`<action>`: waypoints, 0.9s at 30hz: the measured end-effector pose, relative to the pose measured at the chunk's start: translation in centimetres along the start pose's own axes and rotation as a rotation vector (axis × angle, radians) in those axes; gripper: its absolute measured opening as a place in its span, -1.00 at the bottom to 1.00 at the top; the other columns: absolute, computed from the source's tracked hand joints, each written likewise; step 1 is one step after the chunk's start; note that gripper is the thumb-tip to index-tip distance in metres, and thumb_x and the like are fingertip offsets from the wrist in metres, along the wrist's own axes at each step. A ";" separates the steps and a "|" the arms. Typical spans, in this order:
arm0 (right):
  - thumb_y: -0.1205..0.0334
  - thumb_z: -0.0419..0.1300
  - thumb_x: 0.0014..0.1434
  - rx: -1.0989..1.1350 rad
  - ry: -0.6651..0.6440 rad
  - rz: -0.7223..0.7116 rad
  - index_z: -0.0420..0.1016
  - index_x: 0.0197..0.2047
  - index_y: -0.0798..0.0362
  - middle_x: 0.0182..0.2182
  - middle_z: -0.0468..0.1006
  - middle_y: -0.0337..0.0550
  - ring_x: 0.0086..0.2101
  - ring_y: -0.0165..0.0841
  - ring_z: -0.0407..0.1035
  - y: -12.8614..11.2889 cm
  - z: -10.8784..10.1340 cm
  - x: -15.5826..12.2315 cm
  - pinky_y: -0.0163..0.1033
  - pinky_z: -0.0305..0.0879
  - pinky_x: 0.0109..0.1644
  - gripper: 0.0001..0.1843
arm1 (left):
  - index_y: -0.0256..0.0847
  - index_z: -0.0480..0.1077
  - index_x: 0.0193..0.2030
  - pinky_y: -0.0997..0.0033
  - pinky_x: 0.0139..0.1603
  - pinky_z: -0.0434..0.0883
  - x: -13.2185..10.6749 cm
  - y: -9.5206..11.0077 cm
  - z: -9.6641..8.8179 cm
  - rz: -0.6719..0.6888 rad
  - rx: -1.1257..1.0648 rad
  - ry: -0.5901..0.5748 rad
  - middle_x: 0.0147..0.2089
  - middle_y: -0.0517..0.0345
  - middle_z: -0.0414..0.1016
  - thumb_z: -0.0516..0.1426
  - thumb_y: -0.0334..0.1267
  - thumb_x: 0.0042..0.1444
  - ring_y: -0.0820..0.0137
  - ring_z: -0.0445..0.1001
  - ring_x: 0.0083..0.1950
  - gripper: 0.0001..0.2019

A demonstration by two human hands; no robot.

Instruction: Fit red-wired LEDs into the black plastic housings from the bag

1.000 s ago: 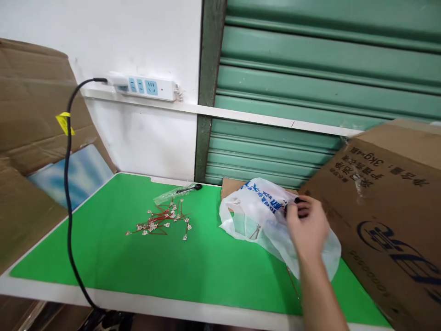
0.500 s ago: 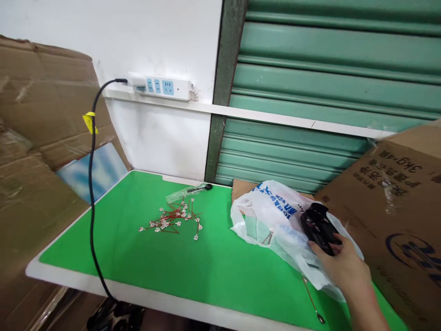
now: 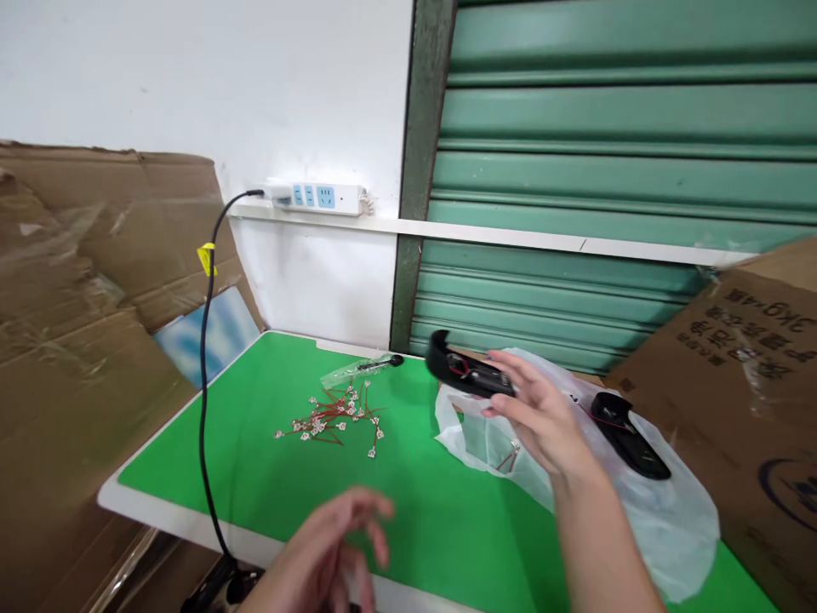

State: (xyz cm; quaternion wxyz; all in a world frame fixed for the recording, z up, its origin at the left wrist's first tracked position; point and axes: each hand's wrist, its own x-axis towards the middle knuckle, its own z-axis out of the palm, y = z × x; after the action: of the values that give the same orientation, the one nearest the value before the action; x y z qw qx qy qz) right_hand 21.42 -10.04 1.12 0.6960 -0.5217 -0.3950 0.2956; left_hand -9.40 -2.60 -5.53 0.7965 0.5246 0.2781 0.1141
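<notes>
My right hand [image 3: 534,409] holds a black plastic shell [image 3: 465,371] with red wiring inside, lifted above the green table top [image 3: 268,485]. A second black shell [image 3: 629,433] lies on the white plastic bag [image 3: 664,511] to the right of that hand. My left hand [image 3: 332,545] has come up at the table's near edge, blurred, fingers loosely spread, holding nothing. A pile of small parts with red wires [image 3: 335,415] lies in the middle of the table.
A clear packet with a black piece [image 3: 363,369] lies at the back. A black cable [image 3: 205,375] runs from the wall power strip [image 3: 312,197] down over the table edge. Cardboard sheets [image 3: 77,340] stand left, a cardboard box [image 3: 746,383] right.
My right hand has lifted one black shell off the bag and carried it left; a second shell now shows on the bag. My left hand has come into view.
</notes>
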 end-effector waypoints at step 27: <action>0.02 0.30 0.16 -0.320 0.371 -0.161 0.60 -0.25 0.07 -0.45 0.58 -0.12 -0.47 -0.34 0.41 8.9 6.6 2.1 -0.25 0.33 -0.40 -0.73 | -0.23 0.18 0.27 0.40 -0.38 0.38 16.8 5.5 1.7 0.335 0.175 -0.033 -0.19 0.11 0.46 0.06 0.02 0.15 0.40 0.40 -0.39 -0.40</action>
State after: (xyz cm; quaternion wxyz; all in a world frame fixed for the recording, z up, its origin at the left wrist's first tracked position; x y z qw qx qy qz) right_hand 16.80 -2.57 -5.97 0.6865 -0.6373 -0.3425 0.0725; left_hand 5.90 6.36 -5.48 0.7223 0.6325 0.1825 0.2118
